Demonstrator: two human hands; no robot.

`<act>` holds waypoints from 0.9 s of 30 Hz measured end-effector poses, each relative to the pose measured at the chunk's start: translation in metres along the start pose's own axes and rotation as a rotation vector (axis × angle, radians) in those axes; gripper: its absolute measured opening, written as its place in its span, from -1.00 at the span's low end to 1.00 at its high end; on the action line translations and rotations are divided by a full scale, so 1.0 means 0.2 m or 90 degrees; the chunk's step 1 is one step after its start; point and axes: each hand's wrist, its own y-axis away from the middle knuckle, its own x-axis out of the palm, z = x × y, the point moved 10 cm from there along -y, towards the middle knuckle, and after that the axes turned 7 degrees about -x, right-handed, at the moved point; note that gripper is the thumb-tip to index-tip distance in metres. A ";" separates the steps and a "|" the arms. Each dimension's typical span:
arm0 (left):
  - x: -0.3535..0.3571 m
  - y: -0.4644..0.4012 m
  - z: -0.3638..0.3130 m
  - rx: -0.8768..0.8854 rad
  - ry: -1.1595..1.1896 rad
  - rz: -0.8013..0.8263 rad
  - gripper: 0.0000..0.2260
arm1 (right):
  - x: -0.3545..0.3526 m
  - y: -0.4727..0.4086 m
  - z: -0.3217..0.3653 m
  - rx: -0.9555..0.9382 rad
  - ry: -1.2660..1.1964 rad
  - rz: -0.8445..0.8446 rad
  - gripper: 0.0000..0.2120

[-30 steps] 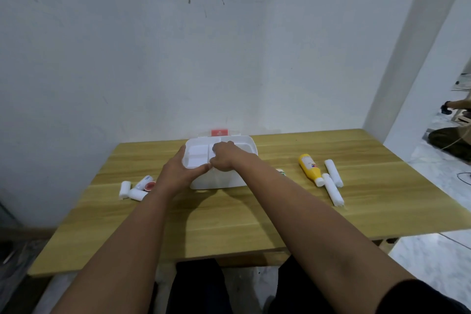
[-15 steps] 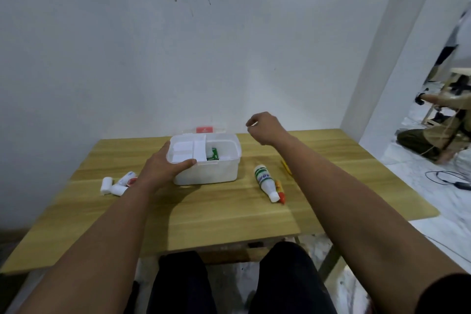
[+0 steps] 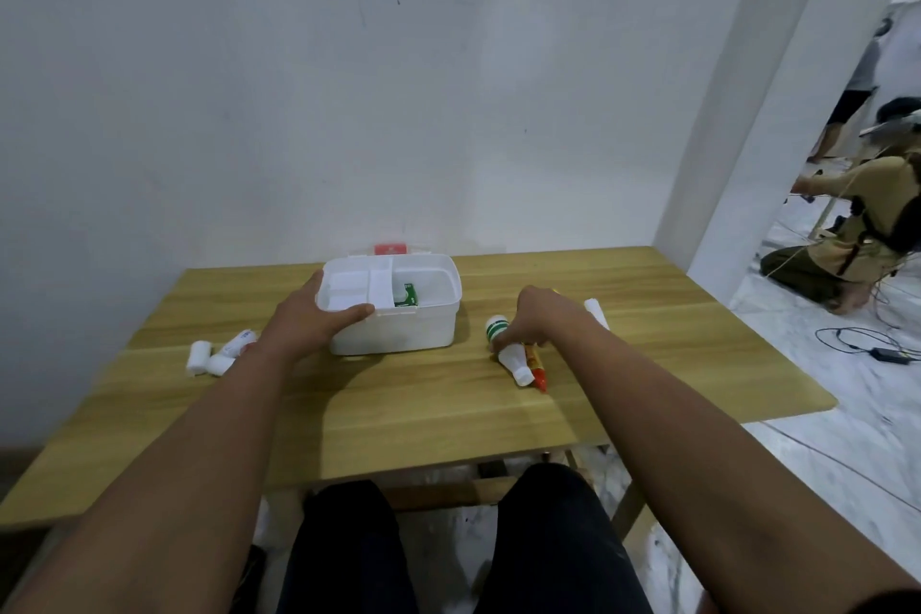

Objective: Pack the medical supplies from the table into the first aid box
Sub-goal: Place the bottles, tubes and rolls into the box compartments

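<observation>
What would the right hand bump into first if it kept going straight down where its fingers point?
Probably the white bottle with the green label. The right hand reaches down with its fingers right at it, maybe touching already; depth is hard to judge.

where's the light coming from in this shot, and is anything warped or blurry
Head view: shadows of the left hand and the first aid box fall on the table toward the camera, so light likely comes from above and ahead; the wide lens bows the pillar and table edges; the forearms at the bottom look soft.
</observation>
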 end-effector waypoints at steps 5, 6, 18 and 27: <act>-0.01 0.01 -0.01 -0.012 -0.014 -0.001 -0.25 | 0.02 0.01 0.08 -0.002 0.046 -0.008 -0.55; -0.01 0.02 -0.01 -0.013 -0.014 0.000 -0.25 | 0.02 0.01 0.09 -0.005 0.043 -0.016 -0.60; -0.02 0.04 -0.04 0.026 -0.051 -0.009 -0.24 | -0.46 -0.08 0.30 -0.089 -0.154 -0.117 -0.70; -0.02 0.06 -0.06 0.021 -0.011 -0.042 -0.24 | -0.57 -0.26 0.64 -0.183 -0.040 -0.136 -0.60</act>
